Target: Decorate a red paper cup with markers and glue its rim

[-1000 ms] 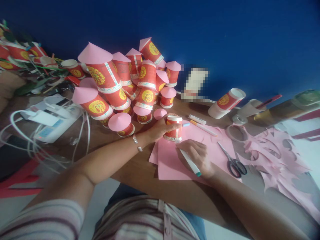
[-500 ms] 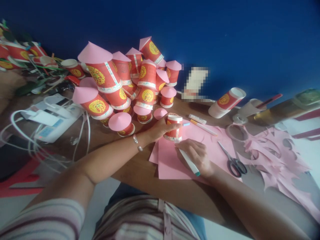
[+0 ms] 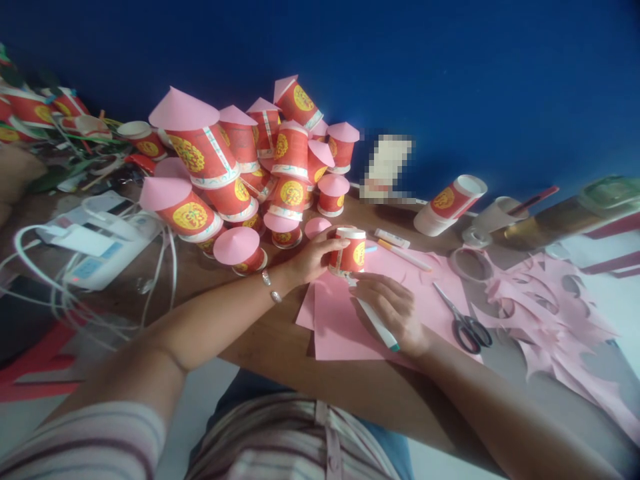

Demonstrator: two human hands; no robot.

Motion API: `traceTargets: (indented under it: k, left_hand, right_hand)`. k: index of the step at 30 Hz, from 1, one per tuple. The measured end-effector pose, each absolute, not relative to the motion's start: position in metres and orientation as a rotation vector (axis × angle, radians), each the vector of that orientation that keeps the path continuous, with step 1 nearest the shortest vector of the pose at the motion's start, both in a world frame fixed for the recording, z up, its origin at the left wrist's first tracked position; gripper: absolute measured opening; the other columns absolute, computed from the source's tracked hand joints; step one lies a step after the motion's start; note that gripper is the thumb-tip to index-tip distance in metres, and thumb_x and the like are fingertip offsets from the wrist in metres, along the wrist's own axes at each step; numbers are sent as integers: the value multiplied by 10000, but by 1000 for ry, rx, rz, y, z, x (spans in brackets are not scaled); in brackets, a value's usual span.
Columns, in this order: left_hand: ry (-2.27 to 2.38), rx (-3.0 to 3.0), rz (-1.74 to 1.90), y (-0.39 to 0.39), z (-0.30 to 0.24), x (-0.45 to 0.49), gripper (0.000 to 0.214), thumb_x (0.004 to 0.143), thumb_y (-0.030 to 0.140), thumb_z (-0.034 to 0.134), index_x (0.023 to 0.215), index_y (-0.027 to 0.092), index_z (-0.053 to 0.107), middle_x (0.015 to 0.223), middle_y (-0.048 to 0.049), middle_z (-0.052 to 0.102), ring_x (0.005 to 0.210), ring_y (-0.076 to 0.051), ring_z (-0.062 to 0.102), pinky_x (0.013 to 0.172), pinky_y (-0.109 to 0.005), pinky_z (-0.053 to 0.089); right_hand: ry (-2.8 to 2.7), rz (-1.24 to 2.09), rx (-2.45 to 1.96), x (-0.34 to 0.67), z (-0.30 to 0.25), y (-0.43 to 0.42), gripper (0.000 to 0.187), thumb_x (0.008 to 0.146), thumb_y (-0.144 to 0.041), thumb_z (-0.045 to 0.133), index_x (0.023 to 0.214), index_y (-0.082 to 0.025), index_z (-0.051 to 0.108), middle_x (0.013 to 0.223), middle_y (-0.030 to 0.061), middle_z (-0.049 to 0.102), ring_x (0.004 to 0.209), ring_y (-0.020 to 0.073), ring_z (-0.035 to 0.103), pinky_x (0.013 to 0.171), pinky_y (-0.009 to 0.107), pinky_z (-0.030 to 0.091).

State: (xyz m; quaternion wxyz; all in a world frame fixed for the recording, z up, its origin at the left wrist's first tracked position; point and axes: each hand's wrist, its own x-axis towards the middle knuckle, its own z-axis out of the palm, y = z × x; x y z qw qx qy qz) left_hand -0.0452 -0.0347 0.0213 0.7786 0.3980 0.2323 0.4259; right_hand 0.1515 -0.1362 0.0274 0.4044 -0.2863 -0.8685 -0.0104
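My left hand (image 3: 311,257) is wrapped round a small red paper cup (image 3: 350,252) with a yellow emblem, standing mouth-down on a pink paper sheet (image 3: 336,327). My right hand (image 3: 395,310) rests on the same sheet just below the cup, fingers closed on a white pen with a green end (image 3: 379,325). The pen's tip points toward the cup's rim.
A pile of red cups with pink cone lids (image 3: 240,167) is stacked behind my left hand. Scissors (image 3: 463,321), a tape roll (image 3: 470,263), pens (image 3: 403,253), a lying cup (image 3: 446,200) and pink paper scraps (image 3: 550,320) lie to the right. A white device with cables (image 3: 95,247) sits left.
The cup under my left hand has turned slightly, so its yellow emblem now faces me. The view shifted a little; my right hand with the pen stays in place.
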Motion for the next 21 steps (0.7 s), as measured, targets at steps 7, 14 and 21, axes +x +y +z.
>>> traceTargets:
  k: [7, 14, 21]
  left_hand:
    - [546, 952, 889, -36, 15, -43, 465, 781, 447, 926, 1105, 175, 733, 1024, -66, 752, 944, -189, 687, 866, -328, 515]
    - [586, 959, 904, -36, 18, -43, 527, 750, 503, 941, 1074, 152, 719, 1023, -78, 743, 929, -192, 678, 856, -333, 512]
    - [574, 985, 900, -37, 21, -43, 533, 771, 552, 913, 1087, 161, 734, 1057, -85, 752, 977, -206, 684, 870, -336, 517]
  right_hand:
    - [-2241, 25, -661, 151, 28, -137, 322, 1040, -103, 551, 1345, -154, 638, 1116, 162, 803, 1088, 282, 791, 889, 441, 675]
    - [-2171, -65, -705, 146, 33, -140, 328, 973, -79, 695, 1281, -180, 642, 882, 51, 793, 726, 179, 751, 682, 303, 606]
    - [-2201, -98, -690, 149, 37, -139, 300, 979, -133, 737, 1257, -201, 646, 855, 30, 782, 677, 157, 717, 654, 285, 575]
